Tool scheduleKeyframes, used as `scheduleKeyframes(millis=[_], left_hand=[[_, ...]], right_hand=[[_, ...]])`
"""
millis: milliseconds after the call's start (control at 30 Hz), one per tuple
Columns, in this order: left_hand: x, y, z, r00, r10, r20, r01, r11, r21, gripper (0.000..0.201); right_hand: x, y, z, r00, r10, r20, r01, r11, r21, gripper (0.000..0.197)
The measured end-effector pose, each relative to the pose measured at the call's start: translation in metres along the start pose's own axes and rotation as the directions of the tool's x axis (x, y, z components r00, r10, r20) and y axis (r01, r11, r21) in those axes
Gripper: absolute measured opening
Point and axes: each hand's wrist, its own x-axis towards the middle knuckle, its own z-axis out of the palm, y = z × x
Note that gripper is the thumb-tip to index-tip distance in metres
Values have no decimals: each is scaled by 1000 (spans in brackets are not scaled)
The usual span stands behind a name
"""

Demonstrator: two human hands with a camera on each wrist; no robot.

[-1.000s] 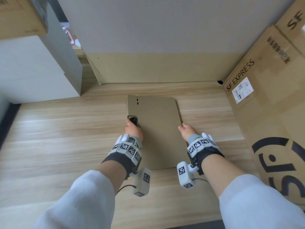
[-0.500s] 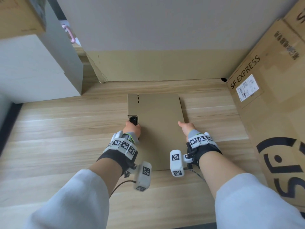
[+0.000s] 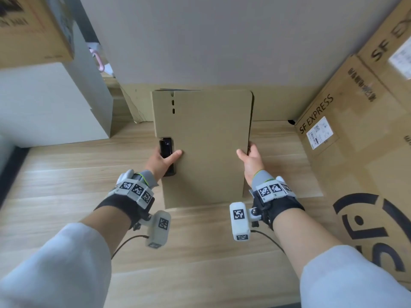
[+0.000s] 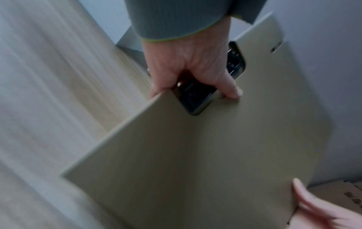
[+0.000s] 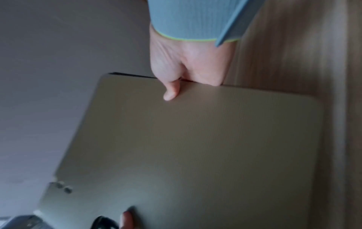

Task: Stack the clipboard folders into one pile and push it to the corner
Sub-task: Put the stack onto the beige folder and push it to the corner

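A tan clipboard folder pile is held up off the wooden table, its far edge in front of the wall's base. My left hand grips its left edge at the black clip, thumb on top. My right hand grips the right edge, thumb on the cover and fingers underneath. The left wrist view shows the left hand curled round the clip and the folder tilted above the table. The right wrist view shows the right hand pinching the folder edge. Dark layers show along the right edge.
Large SF Express cardboard boxes wall off the right side. A white box stands at the back left with a brown carton on it. A grey wall closes the back. A pink hook hangs beside the white box.
The folder pile lay flat on the table under both hands. Now both hands have lifted it off the table, and it looks larger and closer to the head camera.
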Motion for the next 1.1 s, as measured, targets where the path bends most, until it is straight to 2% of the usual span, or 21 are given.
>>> scheduleKeyframes(millis=[100, 233, 333, 400, 467, 567, 667, 800, 867, 967, 1100], left_hand=[[1, 7, -15, 994, 111, -17, -110, 993, 47, 34], [4, 4, -29, 992, 121, 41, -125, 987, 105, 54], [9, -7, -36, 990, 88, 108, -96, 993, 72, 63], [8, -11, -37, 991, 90, 98, -98, 992, 74, 60], [11, -18, -34, 997, 73, 33, -76, 994, 76, 47], [10, -26, -27, 997, 77, 16, -78, 997, 24, 45], [13, -27, -27, 993, 114, 9, -114, 993, 10, 43], [20, -14, -28, 990, 127, 56, -131, 987, 90, 63], [26, -6, -21, 990, 105, 93, -114, 988, 106, 71], [33, 1, 1, 990, -25, 142, 4, 989, 146, 73], [41, 5, 51, 962, -187, 199, 143, 965, 219, 73]], right_hand=[[-3, -14, 1, 990, -65, 127, 75, 994, -76, 51], [-15, -13, 5, 979, -74, 192, 105, 982, -155, 59], [-22, -6, 13, 979, -48, 198, 81, 983, -162, 63], [-26, -2, 19, 984, -39, 175, 70, 982, -174, 67], [-31, 5, 23, 989, -24, 143, 52, 979, -198, 69], [-37, 18, 27, 995, 22, 95, 4, 966, -259, 69], [-35, 21, 34, 999, 10, 32, -1, 960, -280, 66], [-26, 13, 35, 999, 14, -38, -26, 946, -324, 63], [-21, 12, 29, 995, 47, -84, -73, 940, -334, 65], [-9, 12, 12, 988, 96, -118, -130, 936, -327, 64], [16, 6, -29, 961, 225, -160, -269, 891, -365, 69]])
